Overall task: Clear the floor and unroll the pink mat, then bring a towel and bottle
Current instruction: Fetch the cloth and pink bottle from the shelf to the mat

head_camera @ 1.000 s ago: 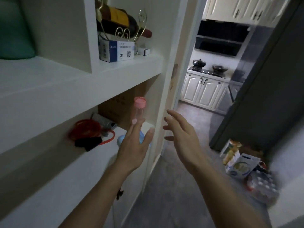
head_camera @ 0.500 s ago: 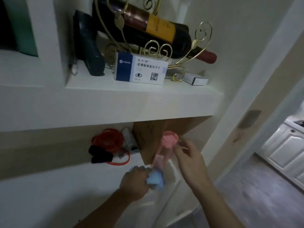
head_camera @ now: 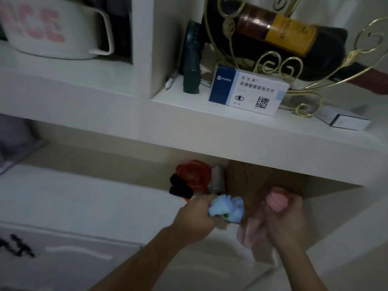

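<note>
A crumpled light blue towel (head_camera: 227, 208) is bunched in my left hand (head_camera: 195, 217) just above the lower white shelf (head_camera: 84, 206). To its right, my right hand (head_camera: 287, 223) is wrapped around a clear bottle with a pink cap (head_camera: 276, 199). The bottle tilts, its cap up and its lower body blurred below my fingers. The two hands are close together, under the overhanging upper shelf. No pink mat is in view.
Behind my hands lie a red skipping rope with black handles (head_camera: 189, 181), a grey roll (head_camera: 217, 181) and a cardboard box (head_camera: 252, 185). The upper shelf (head_camera: 231, 127) carries a blue-and-white medicine box (head_camera: 247, 91), a wine bottle in a gold rack (head_camera: 283, 38) and a white basin (head_camera: 52, 28).
My hands went from open in front of the shelf to closing on the towel and the bottle. The view has moved closer to the shelves, and the bottle has tipped and lifted.
</note>
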